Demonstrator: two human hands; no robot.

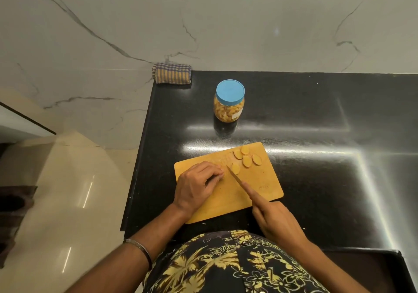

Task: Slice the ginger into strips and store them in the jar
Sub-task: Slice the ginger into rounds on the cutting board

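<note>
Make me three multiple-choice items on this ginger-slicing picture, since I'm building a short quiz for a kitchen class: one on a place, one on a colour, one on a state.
1. Where do the loose ginger slices lie?
A. On the far right part of the cutting board
B. On the black counter
C. On the folded cloth

2. What colour is the lid of the jar?
A. Red
B. Blue
C. White

3. In what state is the jar?
A. Open, lid beside it
C. Tipped on its side
B. Upright with its lid on

Answers: 1 A, the slices sit grouped on the board beyond the knife tip. 2 B, the lid shows plain light blue. 3 B, the jar stands upright on the counter with the lid on top.
</note>
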